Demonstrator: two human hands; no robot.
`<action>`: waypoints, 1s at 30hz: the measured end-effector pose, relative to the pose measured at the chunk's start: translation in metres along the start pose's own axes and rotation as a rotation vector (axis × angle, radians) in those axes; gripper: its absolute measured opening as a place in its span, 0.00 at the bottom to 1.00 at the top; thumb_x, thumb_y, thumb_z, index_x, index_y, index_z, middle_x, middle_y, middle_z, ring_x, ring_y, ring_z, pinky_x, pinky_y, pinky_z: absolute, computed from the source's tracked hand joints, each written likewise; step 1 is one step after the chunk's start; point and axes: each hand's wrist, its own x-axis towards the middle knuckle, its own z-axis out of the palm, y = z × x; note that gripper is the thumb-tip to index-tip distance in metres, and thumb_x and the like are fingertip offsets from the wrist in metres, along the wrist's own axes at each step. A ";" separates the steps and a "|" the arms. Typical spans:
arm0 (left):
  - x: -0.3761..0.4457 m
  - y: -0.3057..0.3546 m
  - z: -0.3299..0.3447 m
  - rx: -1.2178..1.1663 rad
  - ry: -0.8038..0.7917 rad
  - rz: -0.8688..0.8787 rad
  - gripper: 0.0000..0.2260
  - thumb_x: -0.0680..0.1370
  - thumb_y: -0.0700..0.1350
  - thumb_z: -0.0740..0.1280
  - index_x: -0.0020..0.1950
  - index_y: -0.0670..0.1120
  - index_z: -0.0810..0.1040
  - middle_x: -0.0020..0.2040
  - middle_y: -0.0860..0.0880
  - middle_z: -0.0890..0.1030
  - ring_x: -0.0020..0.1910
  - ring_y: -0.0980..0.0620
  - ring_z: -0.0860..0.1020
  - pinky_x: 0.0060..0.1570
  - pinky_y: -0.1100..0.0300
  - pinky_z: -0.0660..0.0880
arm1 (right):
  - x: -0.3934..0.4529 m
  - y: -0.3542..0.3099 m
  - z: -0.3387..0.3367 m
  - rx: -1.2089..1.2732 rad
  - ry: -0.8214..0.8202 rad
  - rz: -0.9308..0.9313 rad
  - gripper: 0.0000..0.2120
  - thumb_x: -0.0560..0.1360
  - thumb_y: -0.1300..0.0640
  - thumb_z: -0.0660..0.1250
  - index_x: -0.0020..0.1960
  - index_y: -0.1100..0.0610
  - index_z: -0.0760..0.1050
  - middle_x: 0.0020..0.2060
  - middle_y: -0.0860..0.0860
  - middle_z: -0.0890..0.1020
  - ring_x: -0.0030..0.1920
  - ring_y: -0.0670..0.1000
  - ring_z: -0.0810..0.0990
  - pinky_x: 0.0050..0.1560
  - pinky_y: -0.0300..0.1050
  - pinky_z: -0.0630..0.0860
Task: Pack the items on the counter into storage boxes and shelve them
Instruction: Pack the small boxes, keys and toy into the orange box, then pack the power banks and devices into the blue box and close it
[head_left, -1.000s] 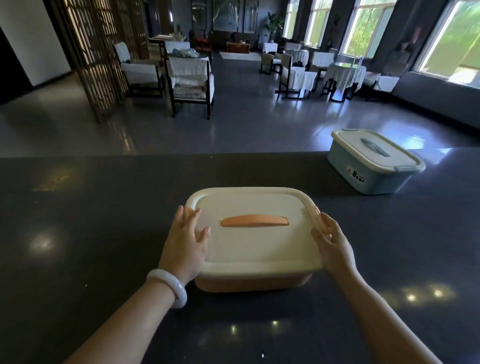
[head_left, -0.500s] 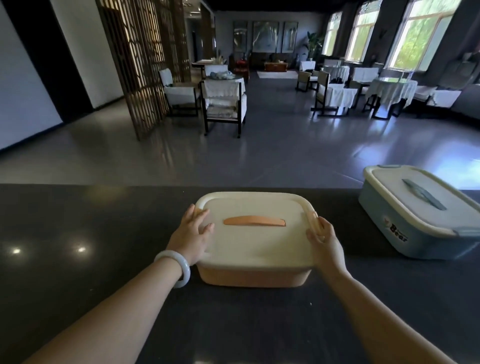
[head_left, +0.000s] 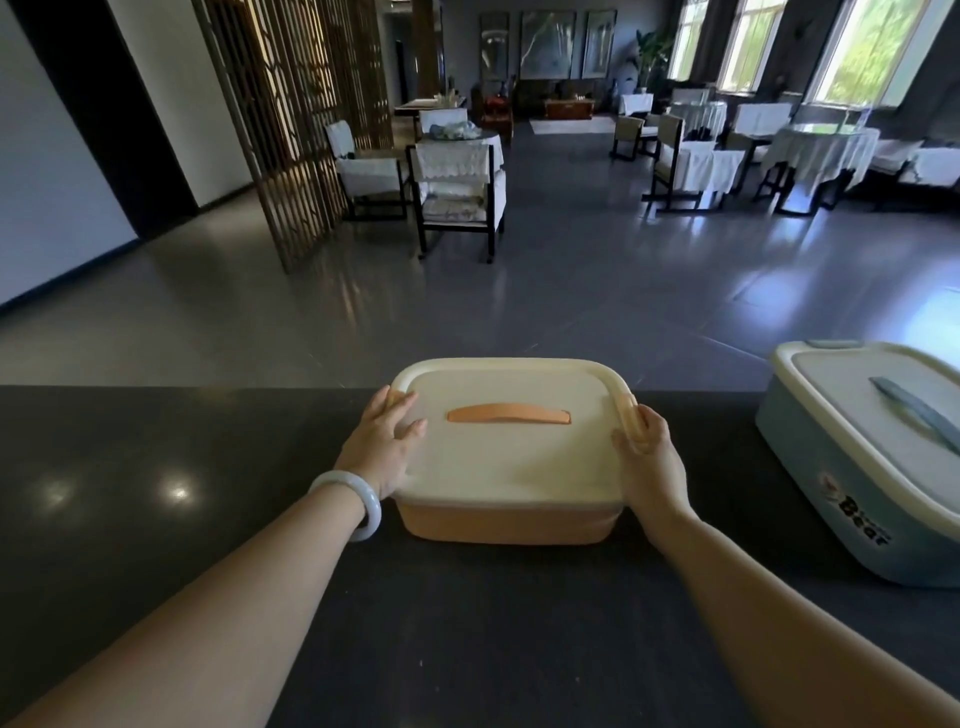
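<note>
- Nearest, two bare forearms reach across the dark desk (head_left: 156, 519), the left one wearing a pale bangle (head_left: 353, 501) at the wrist.
- Between them sits the orange box (head_left: 506, 522), closed by a cream lid (head_left: 511, 457) with an orange handle (head_left: 508, 415) lying flat on top; its contents are hidden.
- At the lid's left edge the left hand (head_left: 382, 449) holds on, fingers curved over the rim onto the top.
- At the right edge the right hand (head_left: 649, 467) grips the side clip (head_left: 627, 418), fingers curled round it.
- Off to the right, well apart, stands the blue box (head_left: 852, 499), lid shut, grey handle flat, the word "Bear" on its wall; nothing inside can be seen.
- Just past the orange box runs the desk's far edge, and bare dark surface stretches to the left.
- Beyond the edge lies a wide grey floor (head_left: 571, 291), then chairs (head_left: 457, 187), covered tables, a wooden lattice screen (head_left: 291, 119) and bright windows.
</note>
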 end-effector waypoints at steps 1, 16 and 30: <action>0.003 -0.001 0.000 0.000 -0.004 0.004 0.22 0.81 0.57 0.58 0.75 0.60 0.63 0.79 0.60 0.48 0.77 0.52 0.56 0.73 0.51 0.57 | 0.002 -0.001 0.001 -0.001 0.000 0.002 0.24 0.79 0.50 0.62 0.74 0.48 0.61 0.63 0.50 0.74 0.58 0.51 0.73 0.58 0.49 0.71; -0.020 0.029 -0.006 0.449 -0.040 0.047 0.25 0.82 0.60 0.49 0.79 0.57 0.52 0.79 0.50 0.45 0.75 0.42 0.57 0.70 0.44 0.62 | -0.010 -0.011 -0.064 -0.401 -0.228 0.054 0.24 0.79 0.45 0.61 0.72 0.53 0.64 0.55 0.51 0.78 0.48 0.48 0.78 0.44 0.42 0.73; -0.093 0.240 0.151 0.342 -0.194 0.523 0.25 0.82 0.58 0.53 0.78 0.50 0.58 0.78 0.47 0.57 0.76 0.47 0.58 0.73 0.52 0.58 | 0.006 0.026 -0.258 -0.535 -0.067 -0.063 0.15 0.79 0.50 0.62 0.63 0.54 0.71 0.58 0.55 0.78 0.55 0.55 0.76 0.53 0.43 0.68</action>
